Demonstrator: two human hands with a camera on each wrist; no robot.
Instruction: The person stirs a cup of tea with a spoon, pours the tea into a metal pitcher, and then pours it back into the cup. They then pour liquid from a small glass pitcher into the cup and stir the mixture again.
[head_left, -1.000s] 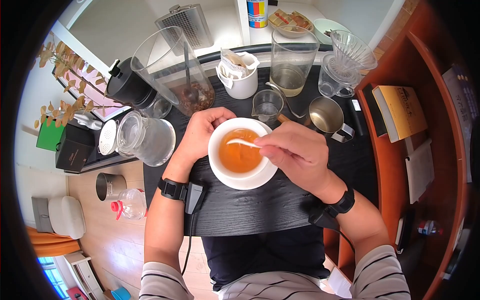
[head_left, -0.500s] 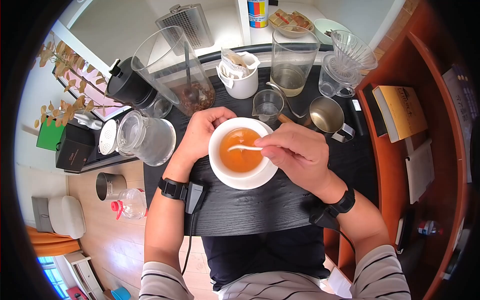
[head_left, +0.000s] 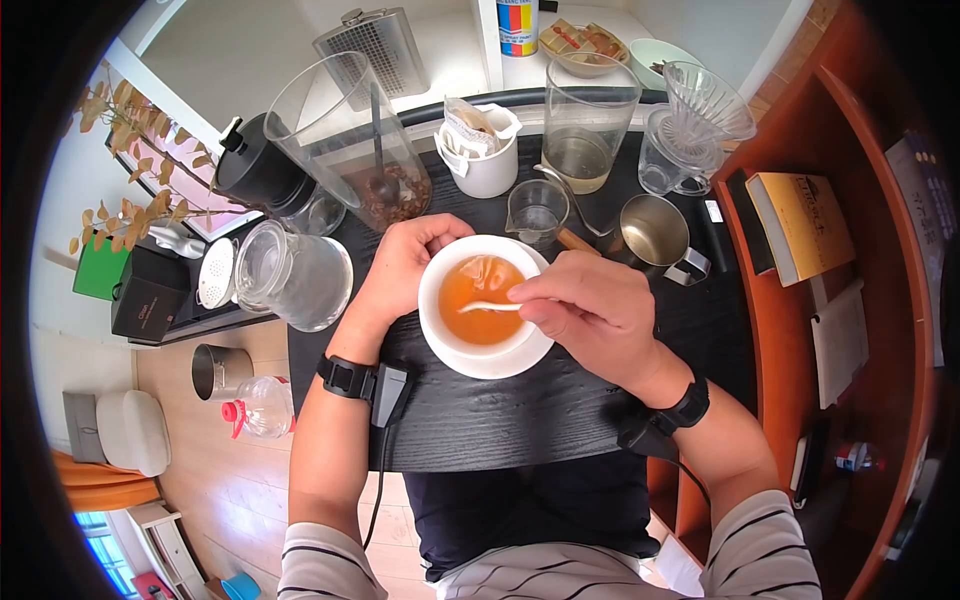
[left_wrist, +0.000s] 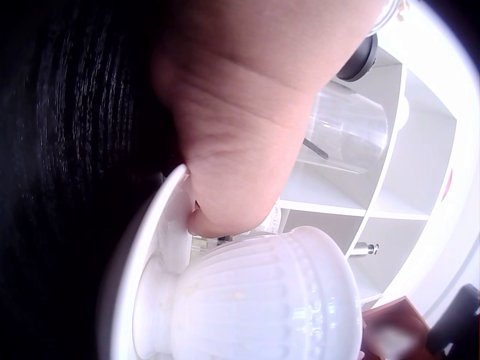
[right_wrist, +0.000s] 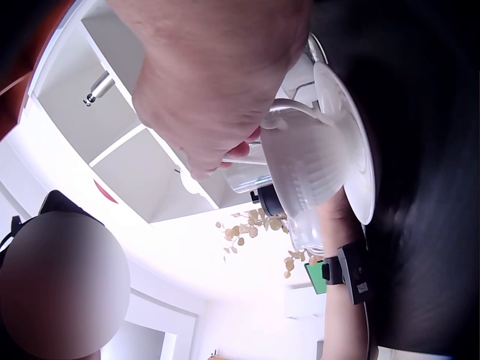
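A white cup holds amber liquid and stands on a white saucer on the dark tabletop. At its left side, my left hand holds the saucer's rim; the left wrist view shows a digit against the saucer's upper face, beside the ribbed cup, other fingers hidden. From the right, my right hand pinches the handle of a small white spoon between thumb and fingers, over the cup. The spoon's tip lies in the liquid. In the right wrist view the cup's handle shows near this hand.
Behind the cup stand a small glass pitcher, a metal mug, a white mug and a tall glass. A lidded glass jar is at left. An orange-brown shelf borders the right.
The spoon has moved toward the near side of the cup, its tip shifting in the liquid. My right hand moved slightly with it; my left hand stays at the saucer.
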